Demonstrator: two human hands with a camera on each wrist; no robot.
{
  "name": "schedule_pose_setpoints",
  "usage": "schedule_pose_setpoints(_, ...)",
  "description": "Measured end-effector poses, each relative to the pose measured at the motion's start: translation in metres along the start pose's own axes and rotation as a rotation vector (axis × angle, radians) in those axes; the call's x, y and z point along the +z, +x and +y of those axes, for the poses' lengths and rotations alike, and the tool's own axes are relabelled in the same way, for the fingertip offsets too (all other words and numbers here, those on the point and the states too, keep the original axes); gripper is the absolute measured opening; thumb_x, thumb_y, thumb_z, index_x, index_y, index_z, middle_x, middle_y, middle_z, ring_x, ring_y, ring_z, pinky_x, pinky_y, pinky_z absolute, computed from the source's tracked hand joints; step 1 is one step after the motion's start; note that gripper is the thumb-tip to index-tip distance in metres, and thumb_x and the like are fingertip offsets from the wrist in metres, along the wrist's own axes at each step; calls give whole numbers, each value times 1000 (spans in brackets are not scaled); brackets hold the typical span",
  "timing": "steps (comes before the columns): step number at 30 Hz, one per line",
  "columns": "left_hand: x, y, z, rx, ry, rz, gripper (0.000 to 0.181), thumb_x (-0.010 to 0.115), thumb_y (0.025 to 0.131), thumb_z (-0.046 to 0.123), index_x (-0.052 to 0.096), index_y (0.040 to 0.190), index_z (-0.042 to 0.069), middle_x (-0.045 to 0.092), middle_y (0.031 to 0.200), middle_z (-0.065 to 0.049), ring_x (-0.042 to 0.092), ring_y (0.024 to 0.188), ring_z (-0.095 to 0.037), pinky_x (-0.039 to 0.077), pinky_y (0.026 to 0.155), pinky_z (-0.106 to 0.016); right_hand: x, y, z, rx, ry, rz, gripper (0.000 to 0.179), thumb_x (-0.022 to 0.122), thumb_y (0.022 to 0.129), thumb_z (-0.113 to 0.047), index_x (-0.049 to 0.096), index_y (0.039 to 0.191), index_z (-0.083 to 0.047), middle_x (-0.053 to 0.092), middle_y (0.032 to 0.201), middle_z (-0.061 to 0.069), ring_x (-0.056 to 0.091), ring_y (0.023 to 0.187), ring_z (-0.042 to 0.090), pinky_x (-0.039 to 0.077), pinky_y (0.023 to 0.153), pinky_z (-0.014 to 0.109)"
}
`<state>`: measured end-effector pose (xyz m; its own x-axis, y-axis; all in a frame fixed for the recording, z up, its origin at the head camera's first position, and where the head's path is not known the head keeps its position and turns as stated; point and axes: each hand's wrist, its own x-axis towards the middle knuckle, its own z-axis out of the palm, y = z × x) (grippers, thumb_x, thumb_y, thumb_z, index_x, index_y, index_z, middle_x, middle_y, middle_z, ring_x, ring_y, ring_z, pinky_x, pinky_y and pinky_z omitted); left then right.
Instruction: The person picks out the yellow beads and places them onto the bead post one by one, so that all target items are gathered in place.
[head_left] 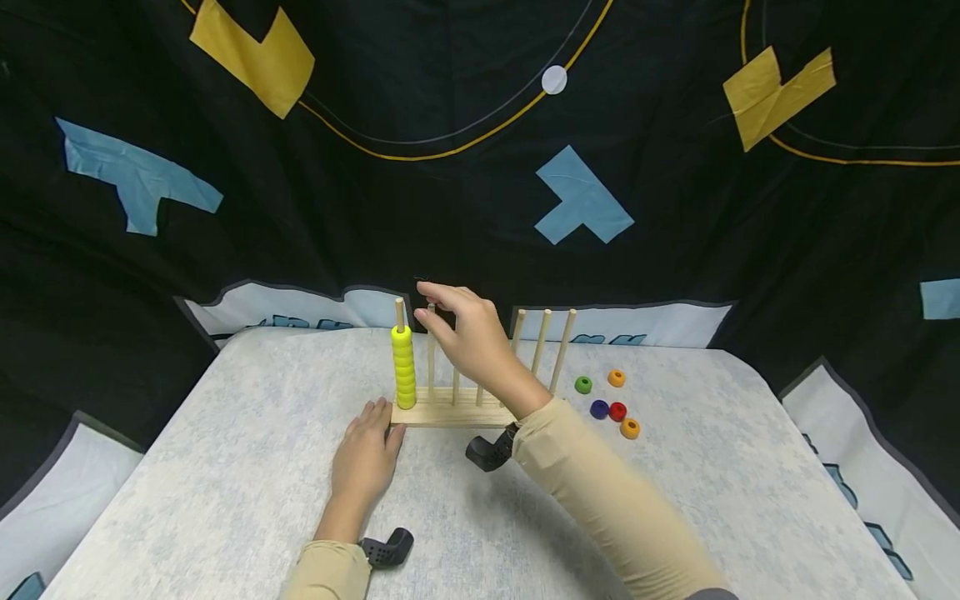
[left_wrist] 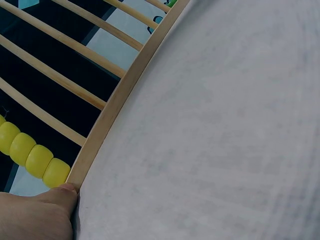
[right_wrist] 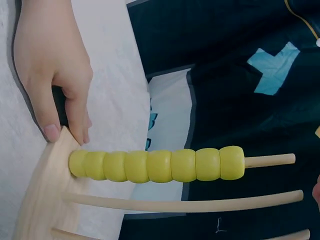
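A wooden peg rack (head_left: 450,414) stands on the table with upright pegs along its base. Yellow beads (head_left: 403,367) are stacked on its leftmost peg (head_left: 400,310), whose tip sticks out above them. At the left end of the base, my left hand (head_left: 365,450) grips the corner between thumb and fingers, as the right wrist view shows. My right hand (head_left: 472,333) hovers by the top of the second peg (head_left: 431,358), thumb and fingers apart, with no bead visible between them. It hides parts of the middle pegs. Only a fingertip (right_wrist: 316,190) of it appears in the right wrist view.
Loose beads lie right of the rack: a green bead (head_left: 583,385), a blue bead (head_left: 599,409), a red bead (head_left: 617,412) and two orange beads (head_left: 630,428). A black cloth (head_left: 450,225) with tape pieces hangs behind the pale table (head_left: 247,467).
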<state>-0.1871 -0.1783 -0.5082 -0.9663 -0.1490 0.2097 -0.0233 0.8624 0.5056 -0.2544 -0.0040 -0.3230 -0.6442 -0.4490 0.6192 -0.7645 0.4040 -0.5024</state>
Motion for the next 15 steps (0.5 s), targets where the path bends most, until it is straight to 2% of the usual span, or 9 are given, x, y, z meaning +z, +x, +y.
schedule_pose_setpoints(5, 0, 1, 1, 2, 7, -4, 56, 53, 103, 32, 45, 146, -2, 42, 155, -18, 33, 148, -36, 24, 124, -51, -6, -24, 3, -1, 44, 49, 38, 66, 97, -18, 63, 133, -7, 67, 131, 5, 65, 114, 17, 55, 97, 26)
schedule_pose_setpoints(15, -2, 0, 2, 5, 23, -27, 56, 50, 104, 32, 41, 148, -2, 38, 156, -20, 31, 149, -37, 21, 125, -52, -9, -80, 7, 97, 90, 29, 37, 68, 96, -19, 64, 131, -9, 69, 128, 2, 66, 113, 16, 56, 98, 31)
